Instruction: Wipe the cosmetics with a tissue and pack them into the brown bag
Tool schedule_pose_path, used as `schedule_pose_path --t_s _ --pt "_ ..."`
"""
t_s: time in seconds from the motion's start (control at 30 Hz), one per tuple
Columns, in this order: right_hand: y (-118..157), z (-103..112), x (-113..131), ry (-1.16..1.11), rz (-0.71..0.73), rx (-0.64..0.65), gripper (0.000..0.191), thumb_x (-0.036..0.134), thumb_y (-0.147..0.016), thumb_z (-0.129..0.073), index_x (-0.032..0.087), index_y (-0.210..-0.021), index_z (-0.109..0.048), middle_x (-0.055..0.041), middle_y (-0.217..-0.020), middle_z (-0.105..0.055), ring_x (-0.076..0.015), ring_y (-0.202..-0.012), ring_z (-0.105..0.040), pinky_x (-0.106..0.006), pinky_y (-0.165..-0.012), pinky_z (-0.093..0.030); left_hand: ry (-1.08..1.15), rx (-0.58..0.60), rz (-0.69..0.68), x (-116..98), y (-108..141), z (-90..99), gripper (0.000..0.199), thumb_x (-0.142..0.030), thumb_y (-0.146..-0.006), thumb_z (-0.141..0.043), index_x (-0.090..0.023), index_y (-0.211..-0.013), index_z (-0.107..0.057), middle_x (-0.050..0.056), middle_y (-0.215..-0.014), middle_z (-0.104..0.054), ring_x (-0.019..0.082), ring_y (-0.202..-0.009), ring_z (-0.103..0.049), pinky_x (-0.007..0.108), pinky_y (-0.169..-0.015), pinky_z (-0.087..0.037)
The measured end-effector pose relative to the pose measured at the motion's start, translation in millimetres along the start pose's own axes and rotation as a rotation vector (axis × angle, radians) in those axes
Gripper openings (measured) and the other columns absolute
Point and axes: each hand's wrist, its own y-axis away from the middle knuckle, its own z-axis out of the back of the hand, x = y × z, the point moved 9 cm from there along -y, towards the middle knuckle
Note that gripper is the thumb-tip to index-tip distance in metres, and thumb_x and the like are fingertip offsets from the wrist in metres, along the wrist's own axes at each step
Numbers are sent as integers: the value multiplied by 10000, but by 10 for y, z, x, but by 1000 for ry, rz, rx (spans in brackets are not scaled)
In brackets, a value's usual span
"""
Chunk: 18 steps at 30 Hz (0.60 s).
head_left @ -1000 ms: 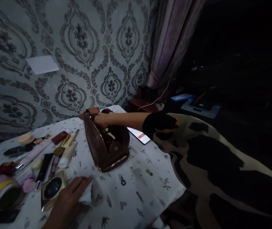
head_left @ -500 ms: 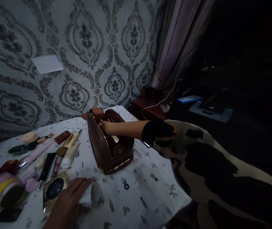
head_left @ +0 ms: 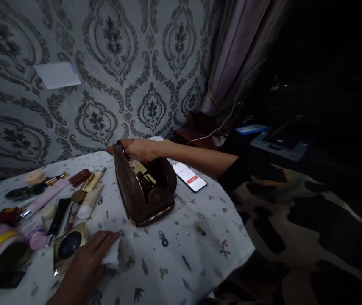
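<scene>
On the white, leaf-patterned, cloth-covered bench (head_left: 181,262) stands a brown leather bag (head_left: 125,186), unzipped and gaping. The right hand (head_left: 139,149) dips into its far end, fingers hidden, its grip impossible to tell. Beside the bag lies a lit, dark-edged phone (head_left: 191,177). Nearer, the left hand (head_left: 90,256), fingers together and slightly bent, partly covers a crumpled white tissue (head_left: 112,254); whether it grips is unclear.

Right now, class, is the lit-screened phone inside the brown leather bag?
No, the lit-screened phone lies on the white patterned cloth beside the brown leather bag.
</scene>
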Motion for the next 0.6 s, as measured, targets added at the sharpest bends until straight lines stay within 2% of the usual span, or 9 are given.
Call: schedule_pose_path --t_s 0.03,0.1,0.17,0.27,0.37,0.43,0.6 --pt "49 60 14 19 23 51 150 238 -923 -595 125 -909 -693 -52 -867 -714 -167 -805 -628 -288 -733 -443 -6 -12 -3 -7 -5 13 855 33 -556 -445 -254 -1355 -543 63 -1210 -694 217 -1072 -676 286 -890 -577" --pt "201 169 60 117 73 142 236 227 -965 -478 126 -974 -691 -76 -915 -717 -186 -835 -629 -292 -725 -407 -18 -42 22 -11 -6 23 828 32 -555 -437 -238 -1327 -565 72 -1187 -696 223 -1058 -676 298 -874 -584" --pt "379 312 70 196 45 127 289 215 -979 -412 132 -1048 -680 -93 -991 -714 -203 -886 -632 -292 -741 -392 -8 -60 67 -11 -2 15 816 36 -553 -426 -230 -1310 -576 79 -1180 -690 227 -1056 -668 316 -879 -580" --pt "663 410 149 126 23 63 296 213 -969 -420 138 -1091 -680 -94 -1029 -721 -205 -914 -644 -287 -779 -408 36 -50 125 -22 -16 18 801 42 -567 -415 -223 -1304 -581 87 -1189 -672 229 -1076 -649 345 -908 -566" --pt "915 375 251 -33 34 -2 299 241 -967 -433 163 -1090 -694 -81 -1019 -738 -208 -913 -675 -287 -777 -451 98 -12 141 -55 -66 63 784 43 -579 -417 -198 -1306 -582 100 -1196 -663 230 -1092 -635 359 -922 -559" --pt "1055 365 318 -112 51 -92 290 251 -959 -443 197 -1088 -697 -72 -1005 -748 -214 -902 -693 -308 -763 -482 148 -2 163 -47 -97 105 797 39 -559 -414 -189 -1305 -579 99 -1191 -663 225 -1097 -628 365 -941 -548" --pt "1344 316 700 -279 216 -270 243 252 -959 -481 254 -1084 -690 -78 -998 -749 -214 -932 -705 -347 -780 -550 259 -112 247 44 -105 239 758 30 -580 -400 -157 -1293 -579 111 -1176 -663 226 -1107 -615 377 -953 -527"
